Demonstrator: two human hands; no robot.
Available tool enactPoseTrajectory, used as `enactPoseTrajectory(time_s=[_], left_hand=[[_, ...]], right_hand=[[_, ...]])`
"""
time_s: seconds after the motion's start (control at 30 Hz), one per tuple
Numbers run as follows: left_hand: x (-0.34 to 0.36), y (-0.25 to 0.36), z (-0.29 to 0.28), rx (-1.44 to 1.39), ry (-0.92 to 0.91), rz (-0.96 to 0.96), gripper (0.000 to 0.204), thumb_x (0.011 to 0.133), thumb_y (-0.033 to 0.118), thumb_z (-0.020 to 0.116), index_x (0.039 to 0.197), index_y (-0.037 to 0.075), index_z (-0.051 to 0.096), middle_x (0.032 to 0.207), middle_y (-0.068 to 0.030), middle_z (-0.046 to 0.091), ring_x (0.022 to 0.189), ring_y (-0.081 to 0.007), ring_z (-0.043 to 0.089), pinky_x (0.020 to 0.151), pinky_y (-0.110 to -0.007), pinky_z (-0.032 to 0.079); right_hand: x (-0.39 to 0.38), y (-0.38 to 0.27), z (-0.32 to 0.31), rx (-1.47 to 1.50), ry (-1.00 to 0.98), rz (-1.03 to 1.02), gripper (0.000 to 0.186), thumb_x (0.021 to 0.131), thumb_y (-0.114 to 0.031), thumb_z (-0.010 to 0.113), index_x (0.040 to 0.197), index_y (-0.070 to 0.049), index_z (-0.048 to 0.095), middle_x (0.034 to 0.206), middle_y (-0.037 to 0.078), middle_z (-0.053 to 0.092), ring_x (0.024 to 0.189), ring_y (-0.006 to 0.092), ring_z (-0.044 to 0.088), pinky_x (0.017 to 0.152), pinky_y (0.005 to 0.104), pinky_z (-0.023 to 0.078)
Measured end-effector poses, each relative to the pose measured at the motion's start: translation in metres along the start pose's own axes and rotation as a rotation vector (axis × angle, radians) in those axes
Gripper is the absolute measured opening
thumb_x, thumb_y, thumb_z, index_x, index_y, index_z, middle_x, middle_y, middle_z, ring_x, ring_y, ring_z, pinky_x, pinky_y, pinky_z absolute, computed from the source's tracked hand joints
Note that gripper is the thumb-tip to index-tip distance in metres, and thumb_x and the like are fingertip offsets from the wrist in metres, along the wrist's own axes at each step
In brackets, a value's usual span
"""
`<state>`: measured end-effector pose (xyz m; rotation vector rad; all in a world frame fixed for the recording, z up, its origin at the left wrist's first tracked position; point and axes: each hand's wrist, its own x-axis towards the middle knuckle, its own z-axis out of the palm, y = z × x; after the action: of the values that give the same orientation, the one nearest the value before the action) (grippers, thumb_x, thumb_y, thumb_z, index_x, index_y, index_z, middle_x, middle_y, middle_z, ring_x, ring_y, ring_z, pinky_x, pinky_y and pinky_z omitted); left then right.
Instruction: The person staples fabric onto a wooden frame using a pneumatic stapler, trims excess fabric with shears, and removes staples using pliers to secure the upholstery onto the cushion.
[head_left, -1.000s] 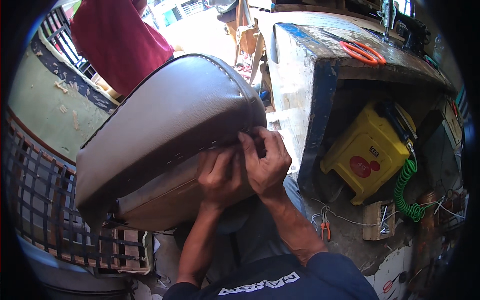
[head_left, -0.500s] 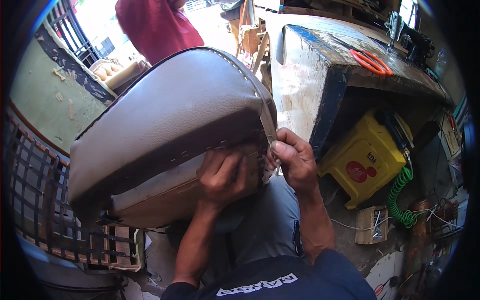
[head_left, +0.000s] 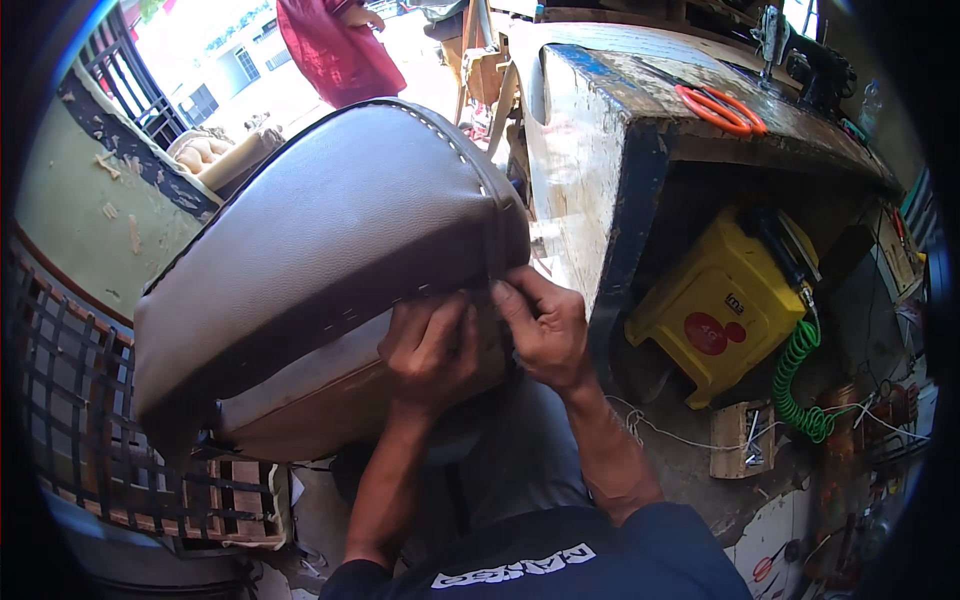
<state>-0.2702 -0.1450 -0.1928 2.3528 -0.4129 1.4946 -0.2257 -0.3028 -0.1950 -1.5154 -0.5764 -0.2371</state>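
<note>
A brown leather-covered seat stands tilted before me, with pale stitches or staples along its top right edge and lower front edge. My left hand is closed, its fingers curled on the cover's lower edge; the fingertips are hidden. At the seat's right corner, my right hand pinches a narrow leather strip that runs down from the stitched edge. The strip's lower end is hidden by the fingers. Below the cover, a lighter brown lower panel shows.
On the worn workbench at right lie orange-handled scissors and a sewing machine. Beneath are a yellow plastic stool, a green coiled hose and a wooden box. A webbed frame stands left. A person in red is beyond.
My right hand has drawn in against the seat's corner, and the strip now lies closer along the side. My left hand stays on the lower edge. The person in red has shifted.
</note>
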Motion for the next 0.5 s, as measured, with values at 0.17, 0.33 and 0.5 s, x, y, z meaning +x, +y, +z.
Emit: enactPoseTrajectory(time_s=[0.17, 0.33, 0.5], left_hand=[[-0.002, 0.002, -0.003, 0.0, 0.024, 0.016, 0.024, 0.08, 0.0, 0.079, 0.103, 0.007, 0.074, 0.093, -0.009, 0.073, 0.079, -0.0262, 0.068, 0.07, -0.039, 0.056], [0.002, 0.006, -0.004, -0.039, 0.005, -0.007, 0.023, 0.083, -0.003, 0.076, 0.105, 0.005, 0.073, 0.095, -0.0111, 0.073, 0.081, -0.0275, 0.068, 0.074, -0.038, 0.055], [0.005, 0.006, -0.007, -0.047, 0.02, -0.016, 0.028, 0.083, -0.004, 0.074, 0.109, 0.005, 0.072, 0.094, -0.0108, 0.074, 0.08, -0.0284, 0.069, 0.072, -0.04, 0.057]], right_hand=[[-0.006, -0.01, 0.016, 0.066, 0.042, 0.009, 0.021, 0.103, -0.017, 0.066, 0.098, 0.002, 0.069, 0.072, 0.005, 0.064, 0.071, 0.0081, 0.054, 0.062, 0.0286, 0.046], [-0.006, -0.008, 0.021, -0.057, 0.144, -0.067, 0.019, 0.101, -0.02, 0.068, 0.1, -0.002, 0.071, 0.077, 0.021, 0.069, 0.066, 0.0332, 0.071, 0.059, 0.0398, 0.051], [-0.007, -0.016, 0.026, -0.155, 0.189, -0.039, 0.018, 0.101, -0.02, 0.068, 0.098, -0.002, 0.071, 0.074, 0.023, 0.067, 0.068, 0.0375, 0.071, 0.058, 0.0414, 0.051]])
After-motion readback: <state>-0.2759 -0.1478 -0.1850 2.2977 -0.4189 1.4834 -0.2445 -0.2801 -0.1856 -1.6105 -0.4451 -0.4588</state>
